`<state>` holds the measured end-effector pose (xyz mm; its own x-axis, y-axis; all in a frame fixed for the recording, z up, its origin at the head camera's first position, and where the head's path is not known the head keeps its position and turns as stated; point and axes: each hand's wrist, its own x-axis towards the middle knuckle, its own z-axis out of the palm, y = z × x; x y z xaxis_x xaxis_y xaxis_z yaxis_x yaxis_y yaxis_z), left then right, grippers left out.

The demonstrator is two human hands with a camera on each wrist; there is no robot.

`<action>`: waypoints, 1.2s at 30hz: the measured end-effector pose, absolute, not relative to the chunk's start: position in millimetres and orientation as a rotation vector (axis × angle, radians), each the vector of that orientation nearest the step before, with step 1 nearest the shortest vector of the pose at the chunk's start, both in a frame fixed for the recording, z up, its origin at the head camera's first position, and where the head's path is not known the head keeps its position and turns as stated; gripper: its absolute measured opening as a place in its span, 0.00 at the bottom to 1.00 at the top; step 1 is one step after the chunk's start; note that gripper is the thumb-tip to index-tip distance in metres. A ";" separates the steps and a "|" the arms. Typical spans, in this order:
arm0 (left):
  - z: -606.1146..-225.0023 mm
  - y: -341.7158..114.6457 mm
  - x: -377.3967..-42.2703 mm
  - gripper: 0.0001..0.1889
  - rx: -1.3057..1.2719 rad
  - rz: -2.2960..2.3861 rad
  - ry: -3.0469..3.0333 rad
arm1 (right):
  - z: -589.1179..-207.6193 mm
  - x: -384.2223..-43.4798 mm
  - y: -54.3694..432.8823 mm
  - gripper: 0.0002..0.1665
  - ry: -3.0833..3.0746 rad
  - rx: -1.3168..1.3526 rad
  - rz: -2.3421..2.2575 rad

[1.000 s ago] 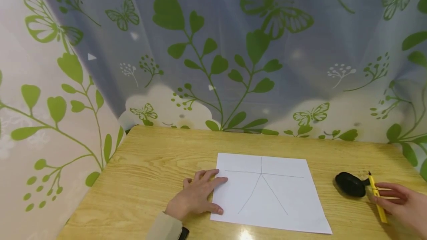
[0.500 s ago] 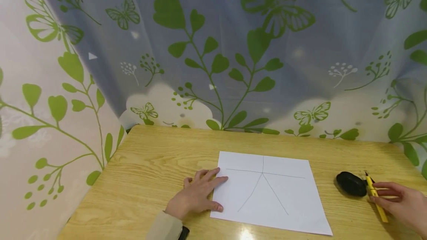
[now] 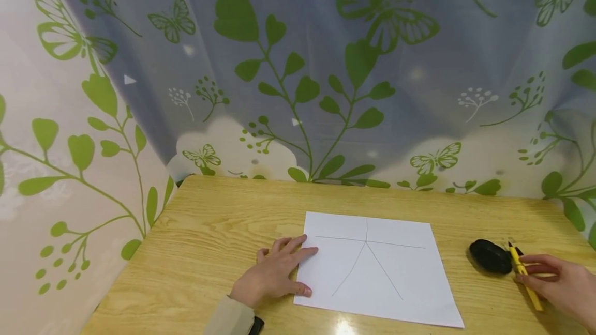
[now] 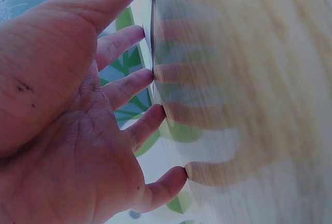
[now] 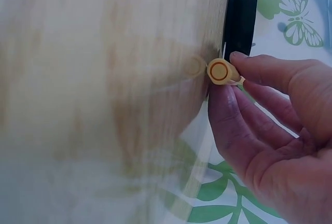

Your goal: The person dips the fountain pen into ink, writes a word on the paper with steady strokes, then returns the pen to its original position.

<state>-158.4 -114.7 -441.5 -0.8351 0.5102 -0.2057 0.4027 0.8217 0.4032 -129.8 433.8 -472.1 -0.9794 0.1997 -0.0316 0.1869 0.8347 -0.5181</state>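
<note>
My left hand [image 3: 274,275] rests on the left edge of a white sheet of paper [image 3: 419,283], its fingers spread and their tips touching the paper or table. Thin lines on the sheet meet at one point: a short upright, a crosswise line and two slanting legs. In the left wrist view the palm of the left hand [image 4: 72,115] shows, with nothing held. At the far right my right hand [image 3: 561,283] pinches a yellow pen [image 3: 529,287] with a dark tip pointing away from me. The pen's round end [image 5: 219,71] faces the right wrist camera, low at the tabletop.
A black oval object [image 3: 490,257] lies on the wooden table [image 3: 223,221] just left of the pen; its kind is unclear. A small dark piece sits between them. Behind the table hangs a patterned curtain [image 3: 288,87] with leaves and butterflies.
My right hand and the pen have moved slightly left, closer to the black object. The left hand has stayed in place on the paper.
</note>
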 end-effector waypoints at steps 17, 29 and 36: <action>-441.1 -113.0 -158.6 0.45 0.683 0.497 2.697 | -468.2 -128.8 432.3 0.33 -2.997 -0.327 0.819; -441.5 -114.2 -158.1 0.45 0.692 0.505 2.698 | -458.2 -121.9 409.7 0.24 -2.831 -0.330 0.725; -440.3 -114.2 -158.0 0.45 0.694 0.504 2.711 | -440.9 -116.3 378.1 0.23 -2.775 -0.155 0.595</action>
<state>-158.0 -114.2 -440.3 -0.8393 0.5074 -0.1951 0.4033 0.8218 0.4025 -116.3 378.1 -440.9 -0.9497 0.1660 0.2655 0.0425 0.9084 -0.4159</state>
